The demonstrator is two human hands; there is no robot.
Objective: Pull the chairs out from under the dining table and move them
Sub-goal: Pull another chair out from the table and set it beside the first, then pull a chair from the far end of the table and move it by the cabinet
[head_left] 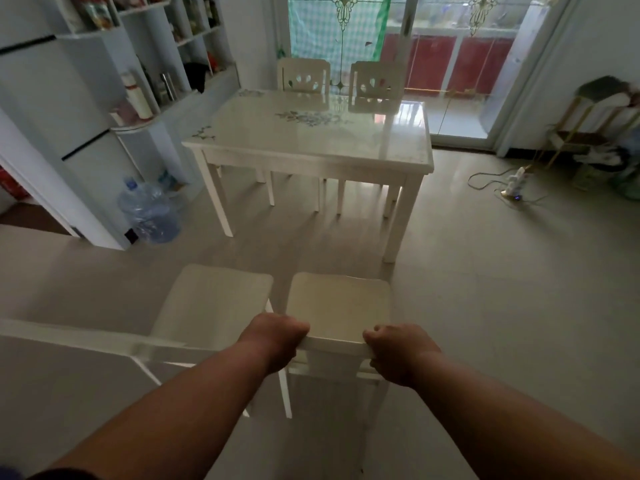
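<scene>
A cream dining chair [337, 306] stands on the floor well in front of the dining table [311, 133]. My left hand [277, 337] and my right hand [398, 351] each grip the top rail of its backrest, one at either end. A second cream chair [214, 303] stands right beside it on the left, its backrest stretching toward the lower left. Two more chairs [303, 76] [375, 81] are tucked in at the table's far side, only their backs showing.
A blue water jug [149, 211] sits by the white shelf unit [104, 98] at left. A power strip with cable [514, 183] lies on the floor at right, near a gold rack [588, 133]. A glass balcony door [450, 64] is behind the table.
</scene>
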